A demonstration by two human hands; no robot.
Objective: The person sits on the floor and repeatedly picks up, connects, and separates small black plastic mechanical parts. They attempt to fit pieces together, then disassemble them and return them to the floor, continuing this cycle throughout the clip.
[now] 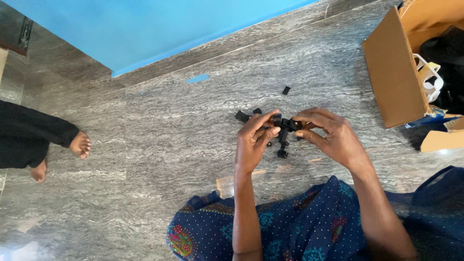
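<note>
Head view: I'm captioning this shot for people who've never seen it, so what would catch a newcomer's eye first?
First, the two hands at centre: the left hand and right hand pinch a small black part between them above the grey stone floor. Next, the open cardboard box at upper right and the bright blue wall along the top. At the left edge, another person's bare foot.

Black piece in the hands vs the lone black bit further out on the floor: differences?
The held black part is pinched between the left hand and right hand, off the floor; the loose black piece lies untouched on the marble floor. The held one looks larger and multi-part; the loose one is a small single chip. Both are black.
</note>
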